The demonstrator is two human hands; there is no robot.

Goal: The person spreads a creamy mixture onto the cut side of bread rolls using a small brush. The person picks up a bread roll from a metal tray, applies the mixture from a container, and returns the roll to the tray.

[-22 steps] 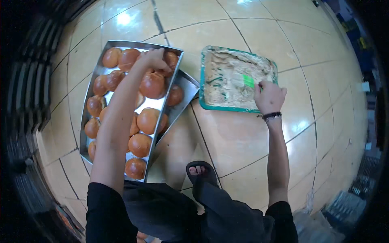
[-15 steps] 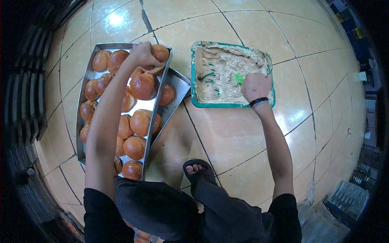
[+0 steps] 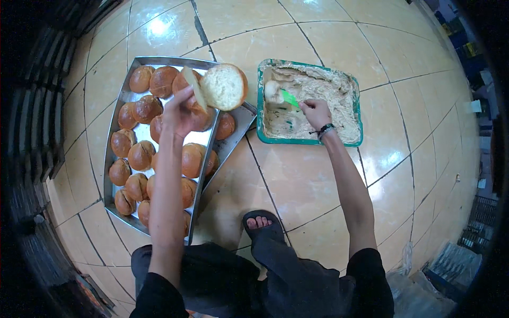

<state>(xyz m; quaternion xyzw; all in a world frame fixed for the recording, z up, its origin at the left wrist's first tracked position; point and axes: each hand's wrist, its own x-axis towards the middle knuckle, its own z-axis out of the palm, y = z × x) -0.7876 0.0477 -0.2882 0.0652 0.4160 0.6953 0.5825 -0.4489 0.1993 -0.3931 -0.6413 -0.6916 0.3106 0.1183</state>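
Note:
A split round bun (image 3: 225, 87) is held up in my left hand (image 3: 180, 114), its pale cut faces spread apart above the upper right corner of a metal tray (image 3: 205, 170). Browned buns (image 3: 141, 155) sit in rows in that tray, several with a slit in the side. My right hand (image 3: 316, 113) is closed around a green spatula (image 3: 290, 98), whose blade carries a lump of beige cream. Below it is a green rectangular tub (image 3: 310, 141) of the same cream (image 3: 328, 87), scraped thin on its left side.
Under the first tray, a second metal tray (image 3: 239, 121) with buns sticks out at an angle. Everything stands on a tiled floor (image 3: 307, 185). Dark stacked trays (image 3: 37, 127) line the left edge. My sandalled foot (image 3: 260, 221) is near the trays, and clear plastic (image 3: 424, 289) lies at lower right.
My left hand has lifted the bun and opened it toward the right. My right hand has moved left across the tub, and the spatula now carries cream.

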